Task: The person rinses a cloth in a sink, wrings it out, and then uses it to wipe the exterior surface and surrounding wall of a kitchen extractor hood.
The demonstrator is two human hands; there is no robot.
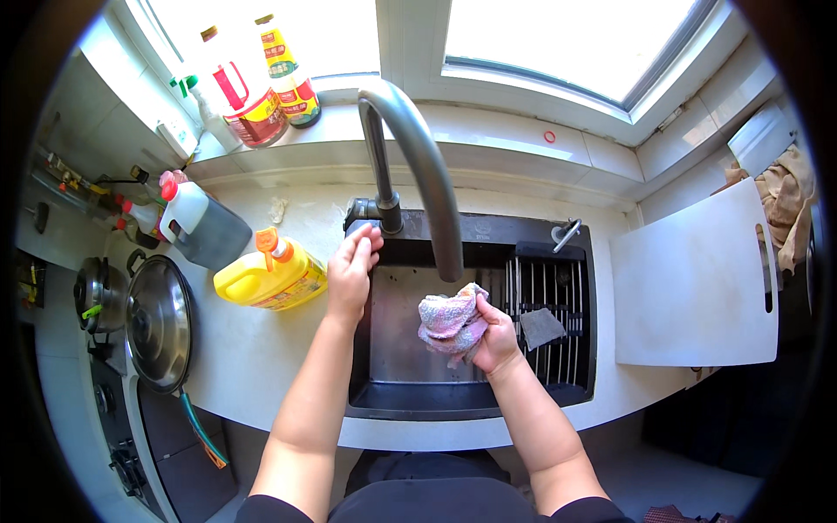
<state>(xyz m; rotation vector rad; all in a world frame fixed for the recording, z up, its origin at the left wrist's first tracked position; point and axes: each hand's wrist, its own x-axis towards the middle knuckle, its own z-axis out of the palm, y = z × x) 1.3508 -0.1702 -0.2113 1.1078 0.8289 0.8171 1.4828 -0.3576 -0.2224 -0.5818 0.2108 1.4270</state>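
Observation:
My right hand [498,338] grips a bunched pink and lilac cloth [452,321] above the sink. The cloth hangs in folds, just below the tip of the dark faucet spout [446,200]. My left hand [352,272] is raised by the sink's left rim, close to the faucet base [389,213]. Its fingers are loosely bent and slightly apart, with nothing visible in them. Whether they touch the faucet handle I cannot tell. Below both hands lies the dark sink [418,397]; a rack with metal bars [565,349] covers its right side, with a grey pad [542,328] on it.
A yellow jug [272,272] and a dark-filled jug [209,228] stand left of the sink. Beyond them are a lidded pan [159,322] and a pot [98,292]. Bottles [253,109] line the windowsill. A white cutting board [693,283] stands at the right.

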